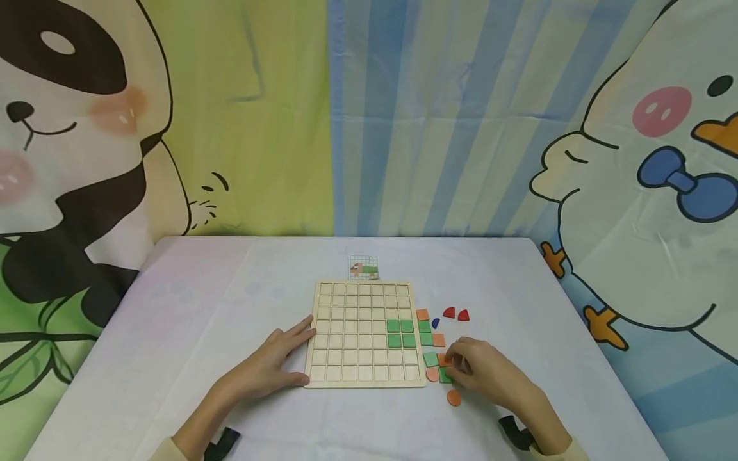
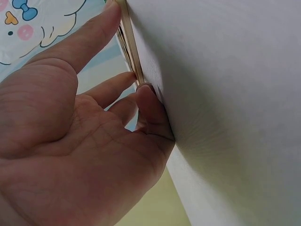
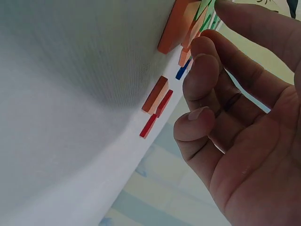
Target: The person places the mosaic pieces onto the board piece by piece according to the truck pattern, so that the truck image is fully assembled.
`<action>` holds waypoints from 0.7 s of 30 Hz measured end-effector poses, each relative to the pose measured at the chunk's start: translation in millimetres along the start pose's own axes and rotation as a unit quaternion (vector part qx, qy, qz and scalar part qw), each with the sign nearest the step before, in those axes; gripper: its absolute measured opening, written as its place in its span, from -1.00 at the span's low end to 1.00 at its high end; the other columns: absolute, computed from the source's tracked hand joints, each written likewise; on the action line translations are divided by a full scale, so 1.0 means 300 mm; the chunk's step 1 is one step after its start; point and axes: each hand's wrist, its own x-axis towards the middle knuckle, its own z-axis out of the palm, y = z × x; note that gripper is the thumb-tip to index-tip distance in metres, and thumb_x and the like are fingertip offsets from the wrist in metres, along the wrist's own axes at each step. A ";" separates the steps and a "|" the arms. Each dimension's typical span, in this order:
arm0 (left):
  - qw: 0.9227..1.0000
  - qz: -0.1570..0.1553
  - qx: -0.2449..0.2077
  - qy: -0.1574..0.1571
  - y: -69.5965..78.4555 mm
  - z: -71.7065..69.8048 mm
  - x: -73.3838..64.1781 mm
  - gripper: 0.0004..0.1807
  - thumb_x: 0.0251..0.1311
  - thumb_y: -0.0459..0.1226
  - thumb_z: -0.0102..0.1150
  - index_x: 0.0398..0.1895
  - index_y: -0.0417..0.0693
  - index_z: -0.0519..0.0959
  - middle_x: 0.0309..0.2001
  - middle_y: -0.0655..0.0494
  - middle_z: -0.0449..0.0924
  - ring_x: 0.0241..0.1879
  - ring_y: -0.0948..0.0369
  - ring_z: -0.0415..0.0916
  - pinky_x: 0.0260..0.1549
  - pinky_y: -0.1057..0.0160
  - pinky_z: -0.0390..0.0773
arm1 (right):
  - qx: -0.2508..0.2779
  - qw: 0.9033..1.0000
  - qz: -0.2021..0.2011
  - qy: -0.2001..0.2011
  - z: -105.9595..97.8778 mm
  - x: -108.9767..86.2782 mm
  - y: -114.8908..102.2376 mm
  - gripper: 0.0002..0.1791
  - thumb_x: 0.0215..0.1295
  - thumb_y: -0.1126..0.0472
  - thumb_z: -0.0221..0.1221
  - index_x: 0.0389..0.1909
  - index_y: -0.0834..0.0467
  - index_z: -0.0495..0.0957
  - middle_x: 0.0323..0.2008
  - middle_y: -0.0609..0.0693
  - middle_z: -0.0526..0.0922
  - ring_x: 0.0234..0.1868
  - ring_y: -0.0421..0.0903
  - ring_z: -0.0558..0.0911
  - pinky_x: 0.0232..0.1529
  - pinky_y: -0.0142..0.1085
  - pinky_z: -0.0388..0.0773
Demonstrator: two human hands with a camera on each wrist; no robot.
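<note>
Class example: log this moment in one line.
left hand: touching grid board | right hand: at loose tiles | on board: four green squares

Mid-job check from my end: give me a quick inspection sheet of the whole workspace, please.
Surface: white-covered table, seen from above.
Job's things: wooden grid board bearing four green squares near its right edge; picture card at its far edge; to its right, loose green squares, orange squares, rounded orange pieces, one blue piece and two red pieces.
Clutter: nothing seen.
Left hand: fingers and thumb touch the board's left side.
Right hand: curled fingers at the loose pieces; whether it pinches one is unclear.
Cables: nothing seen.
Surroundings: backdrop with cartoon animals.
</note>
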 end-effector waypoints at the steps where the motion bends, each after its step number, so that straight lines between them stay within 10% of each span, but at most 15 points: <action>1: 1.000 0.002 0.000 0.001 0.000 0.000 0.000 -0.01 0.06 -0.11 0.61 0.59 -0.06 0.37 0.74 0.03 0.04 -0.04 0.26 0.20 -0.03 0.34 0.36 | 0.000 1.000 0.001 -0.003 0.001 -0.006 0.000 -0.85 0.23 0.16 0.50 -0.25 -0.04 0.71 -0.42 -0.27 0.53 -0.35 -0.26 0.47 -0.33 -0.45 0.47; 21: 1.000 -0.015 0.002 -0.005 0.001 0.006 0.006 0.00 0.04 -0.14 0.62 0.59 -0.05 0.37 0.74 0.10 0.02 -0.02 0.24 0.21 -0.01 0.35 0.36 | 0.005 0.999 -0.031 -0.006 0.006 -0.039 0.024 -0.73 0.13 0.22 0.56 -0.15 0.00 0.76 -0.40 -0.22 0.50 -0.37 -0.33 0.43 -0.37 -0.47 0.44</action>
